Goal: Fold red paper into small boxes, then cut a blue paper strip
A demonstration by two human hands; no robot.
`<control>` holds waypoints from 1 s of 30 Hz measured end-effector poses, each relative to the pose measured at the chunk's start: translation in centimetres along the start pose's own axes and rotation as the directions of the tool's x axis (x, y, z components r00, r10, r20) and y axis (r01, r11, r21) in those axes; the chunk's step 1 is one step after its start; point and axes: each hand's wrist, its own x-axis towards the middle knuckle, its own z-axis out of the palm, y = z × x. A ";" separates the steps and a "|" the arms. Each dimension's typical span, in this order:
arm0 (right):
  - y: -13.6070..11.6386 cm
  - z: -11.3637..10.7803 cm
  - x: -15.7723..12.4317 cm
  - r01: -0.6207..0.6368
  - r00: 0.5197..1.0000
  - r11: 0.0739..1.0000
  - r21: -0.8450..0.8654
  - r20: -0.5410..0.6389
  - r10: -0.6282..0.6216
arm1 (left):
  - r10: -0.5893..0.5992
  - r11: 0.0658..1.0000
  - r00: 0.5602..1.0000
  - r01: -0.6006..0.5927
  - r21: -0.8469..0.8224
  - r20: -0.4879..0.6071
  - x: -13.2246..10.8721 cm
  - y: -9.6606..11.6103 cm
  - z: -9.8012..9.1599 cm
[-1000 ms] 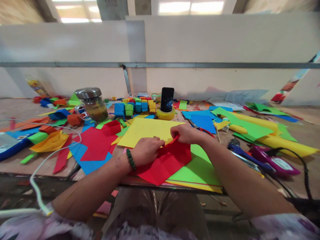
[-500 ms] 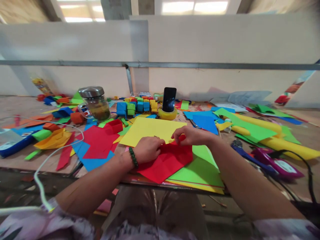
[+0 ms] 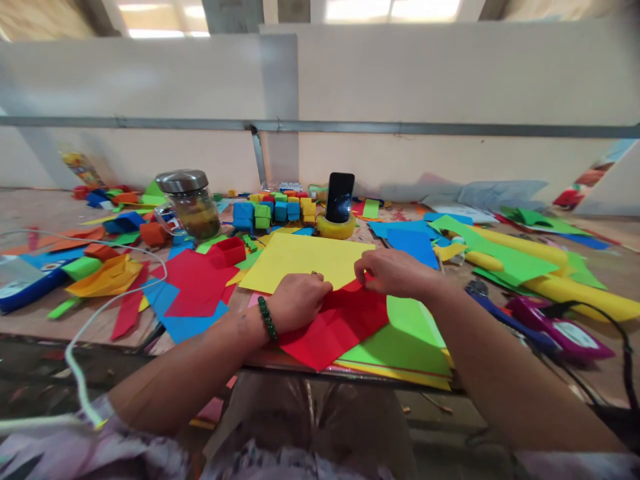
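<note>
A creased red paper sheet [image 3: 333, 327] lies at the table's near edge on top of a green sheet [image 3: 415, 333]. My left hand [image 3: 299, 300], with a green bead bracelet at the wrist, is closed and presses on the red sheet's far left part. My right hand [image 3: 393, 271] pinches the sheet's far edge between thumb and fingers. A large yellow sheet [image 3: 305, 259] lies just beyond both hands.
A glass jar with a metal lid [image 3: 189, 203] stands back left. Coloured paper cubes [image 3: 270, 210] and a phone propped in a yellow tape roll [image 3: 339, 207] sit behind. Loose paper scraps lie left, yellow rolls [image 3: 555, 267] and a purple tool [image 3: 560, 330] right. A white cable [image 3: 100, 313] trails left.
My right hand has shifted slightly along the red sheet's far edge, folding it down. My left hand stays pressed on the sheet. The camera has tilted a little.
</note>
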 end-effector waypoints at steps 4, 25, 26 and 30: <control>-0.9 -0.4 -1.1 -0.071 0.989 0.968 0.241 0.144 0.037 | 0.020 0.998 0.997 -0.015 0.061 -0.076 -0.5 0.5 0.1; 0.6 1.2 0.6 0.015 0.996 0.735 0.678 0.055 -0.071 | -0.142 0.879 0.988 0.096 -0.467 -0.064 0.3 -0.3 -0.2; 0.4 1.4 0.7 0.021 0.996 0.753 0.658 0.048 -0.070 | -0.152 0.827 0.988 0.111 -0.550 -0.030 0.5 -0.6 -0.1; -0.5 1.7 1.2 0.046 0.996 0.843 0.536 0.045 -0.083 | -0.155 0.638 0.981 0.188 -0.746 0.115 1.3 -1.4 0.0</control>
